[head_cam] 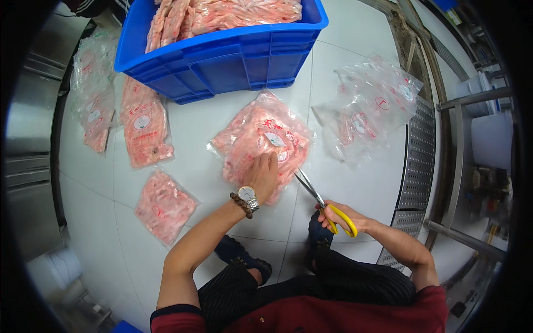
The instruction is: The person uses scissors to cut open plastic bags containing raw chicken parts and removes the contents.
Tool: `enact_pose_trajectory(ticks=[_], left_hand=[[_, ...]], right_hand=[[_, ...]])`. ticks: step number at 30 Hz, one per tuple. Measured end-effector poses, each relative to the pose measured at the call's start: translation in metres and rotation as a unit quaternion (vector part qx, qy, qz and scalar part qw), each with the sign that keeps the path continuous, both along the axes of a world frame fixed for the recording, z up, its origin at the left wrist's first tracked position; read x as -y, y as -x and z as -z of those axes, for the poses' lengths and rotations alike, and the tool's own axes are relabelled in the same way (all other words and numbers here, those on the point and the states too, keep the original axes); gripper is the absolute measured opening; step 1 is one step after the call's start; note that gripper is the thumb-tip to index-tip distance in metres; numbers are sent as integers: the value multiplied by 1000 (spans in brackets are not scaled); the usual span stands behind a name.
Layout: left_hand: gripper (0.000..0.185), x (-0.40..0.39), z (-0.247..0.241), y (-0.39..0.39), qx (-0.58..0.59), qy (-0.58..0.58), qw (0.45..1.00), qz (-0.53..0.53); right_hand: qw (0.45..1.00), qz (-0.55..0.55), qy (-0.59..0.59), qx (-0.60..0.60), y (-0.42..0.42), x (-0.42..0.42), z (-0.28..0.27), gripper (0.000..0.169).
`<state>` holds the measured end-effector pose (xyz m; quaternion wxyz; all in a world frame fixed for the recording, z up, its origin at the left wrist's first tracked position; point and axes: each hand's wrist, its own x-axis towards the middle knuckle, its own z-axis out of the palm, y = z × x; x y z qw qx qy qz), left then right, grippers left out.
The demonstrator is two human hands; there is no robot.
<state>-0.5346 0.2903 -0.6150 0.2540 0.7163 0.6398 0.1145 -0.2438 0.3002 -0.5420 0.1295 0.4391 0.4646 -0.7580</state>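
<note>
In front of me on the tiled floor lie clear printed plastic bags of pale pink raw meat [241, 125], seemingly one over another. My left hand [263, 174], with a watch and a bead bracelet at the wrist, has its bent fingers on the upper bag's plastic; the fingertips are partly hidden. My right hand [339, 217] holds scissors [310, 187] with yellow handles. Their blades are slightly apart, tips pointing up and left at the bag's lower right edge. Whether the tips touch the plastic is unclear.
A blue plastic crate [233, 62] full of meat stands beyond the bags. Crumpled plastic bags [366, 108] lie right, beside a perforated metal drain cover [418, 154]. Leftward are a small meat bag [164, 206], a longer one [145, 133] and more bags [93, 91]. Someone's sleeve [85, 6] shows top left.
</note>
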Motion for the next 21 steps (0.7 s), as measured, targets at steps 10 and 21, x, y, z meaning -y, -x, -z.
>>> enact_pose_trajectory(ticks=[10,21], left_hand=[[37,-30,10,15,112,261,958,27],[34,-31,8,35,325,284,902,11]], right_hand=[[1000,0,29,-5,-6,-2,11,68],[998,30,39,-46,-9,6,21,53]])
